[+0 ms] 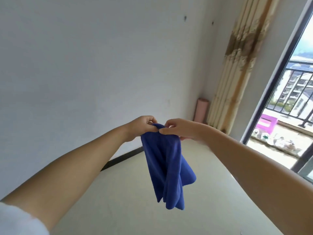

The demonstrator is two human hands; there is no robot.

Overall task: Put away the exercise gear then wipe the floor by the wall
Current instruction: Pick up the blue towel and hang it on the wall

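Blue cloth (166, 167) hanging lengthwise downward, top edge pinched by both hands, left (142, 127), right (177, 128)

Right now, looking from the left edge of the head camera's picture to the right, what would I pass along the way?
Plain white wall → left hand → hanging blue fleece cloth → right hand → rolled pink mat standing in the corner → cream patterned curtain → glass balcony door.
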